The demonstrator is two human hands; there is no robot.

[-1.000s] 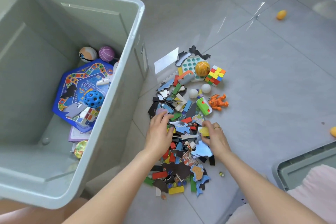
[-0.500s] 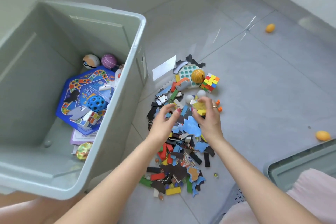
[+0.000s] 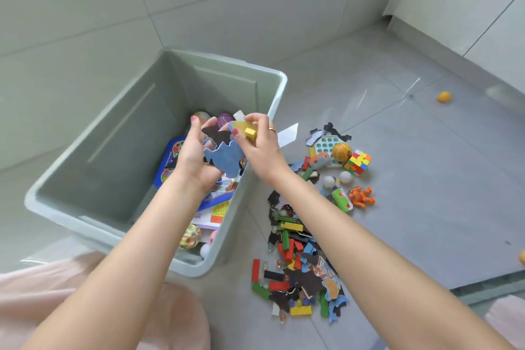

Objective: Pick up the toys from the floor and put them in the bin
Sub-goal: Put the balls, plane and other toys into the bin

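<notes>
Both my hands are raised over the open grey-green bin [image 3: 85, 133], holding a bunch of toy pieces [image 3: 227, 159] between them. My left hand [image 3: 196, 156] cups blue and dark puzzle pieces from below. My right hand [image 3: 261, 145] grips a yellow block and flat pieces above the bin's right rim. Inside the bin lie a blue game board [image 3: 170, 162], small balls and cards. A pile of coloured blocks and puzzle pieces [image 3: 295, 258] lies on the floor to the right of the bin.
Beyond the pile sit a colour cube [image 3: 358, 162], an orange ball [image 3: 341, 151], two white balls and an orange figure [image 3: 362, 197]. A loose orange ball [image 3: 443, 96] lies far right. Pink fabric [image 3: 71, 307] covers the lower left. Grey tiled floor surrounds everything.
Both hands rose from the floor pile with a bunch of pieces and moved left over the bin. The view tilted up and shifted, so the bin now sits at centre.
</notes>
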